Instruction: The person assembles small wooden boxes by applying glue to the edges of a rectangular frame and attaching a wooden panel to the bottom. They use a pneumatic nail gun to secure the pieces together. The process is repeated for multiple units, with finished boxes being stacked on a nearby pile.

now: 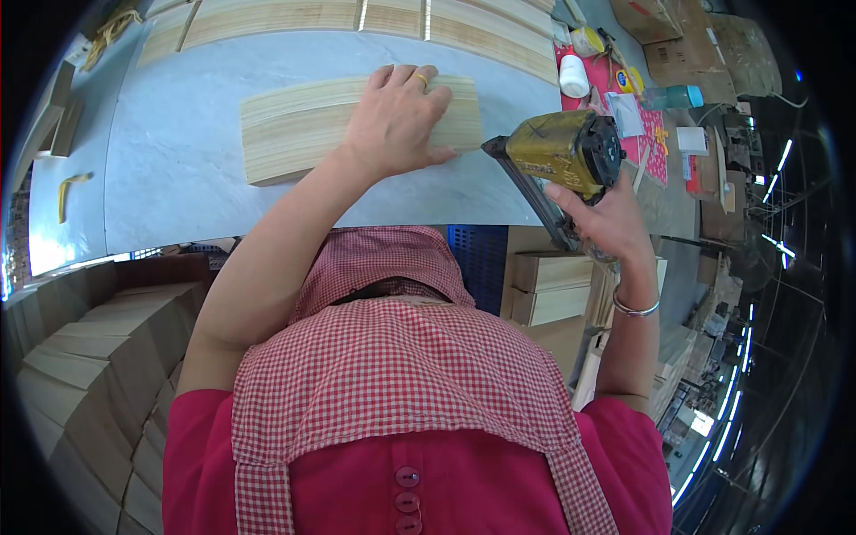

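Note:
A long, flat, box-like wooden piece (294, 129) of pale wood lies on the bluish-white tabletop (169, 152). My left hand (397, 120) grips it near its right end, fingers bent over the top toward the far side and thumb by the near edge. In my right hand (611, 218) is a worn yellow and black nail gun (562, 152), tilted with its nose pointing left. That nose is right at the wooden piece's right end; whether they touch I cannot tell. The underside of the wood is hidden.
Several pale boards (276, 16) lie along the table's far side. A white bottle (573, 76) and a teal-capped bottle (673, 96) are at the right on a pink cloth. A yellow strip (67, 196) lies at the left. Stacked wooden pieces (80, 366) stand below left.

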Tool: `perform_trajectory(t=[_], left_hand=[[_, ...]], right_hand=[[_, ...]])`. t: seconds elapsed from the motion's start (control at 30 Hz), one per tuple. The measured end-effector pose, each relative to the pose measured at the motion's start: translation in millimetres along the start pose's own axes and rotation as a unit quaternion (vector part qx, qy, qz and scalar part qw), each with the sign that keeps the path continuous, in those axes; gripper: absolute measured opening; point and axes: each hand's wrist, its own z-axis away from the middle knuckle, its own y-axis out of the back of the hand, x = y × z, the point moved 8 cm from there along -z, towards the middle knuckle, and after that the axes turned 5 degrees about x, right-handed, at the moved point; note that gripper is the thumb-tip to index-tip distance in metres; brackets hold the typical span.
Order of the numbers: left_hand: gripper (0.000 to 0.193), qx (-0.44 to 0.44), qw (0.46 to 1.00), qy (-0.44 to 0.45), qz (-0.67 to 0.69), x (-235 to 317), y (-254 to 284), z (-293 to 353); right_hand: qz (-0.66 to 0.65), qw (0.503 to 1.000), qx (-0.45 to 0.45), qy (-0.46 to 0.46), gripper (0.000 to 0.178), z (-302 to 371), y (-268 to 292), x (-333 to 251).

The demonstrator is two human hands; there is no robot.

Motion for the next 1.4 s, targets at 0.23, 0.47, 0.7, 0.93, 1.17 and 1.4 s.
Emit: perform_trajectory(t=[0.23,0.47,0.7,0.93,1.17,1.4], left_hand=[[0.056,0.0,1.0,0.007,0.015,0,3,1],[0.048,0.019,0.999,0.013,0.037,0,4,1],[0.056,0.038,0.999,-0.002,0.029,-3,20,8],[0.056,-0.084,0.991,0.094,-0.035,-94,112,94],[0.045,-0.055,0.99,0.132,-0.01,-84,111,101],[0.045,-0.028,0.99,0.138,0.002,-72,106,103]], right_hand=[[-0.04,0.998,-0.025,-0.046,0.042,2,-12,3],[-0.056,0.992,-0.027,-0.107,0.035,14,-22,4],[0.011,0.999,0.003,-0.049,0.036,5,-11,-21],[-0.143,0.985,0.078,-0.058,0.032,24,-15,-31],[-0.267,0.963,0.024,-0.004,0.025,40,-64,-71],[-0.112,0.991,-0.028,-0.07,0.033,34,-50,-48]])
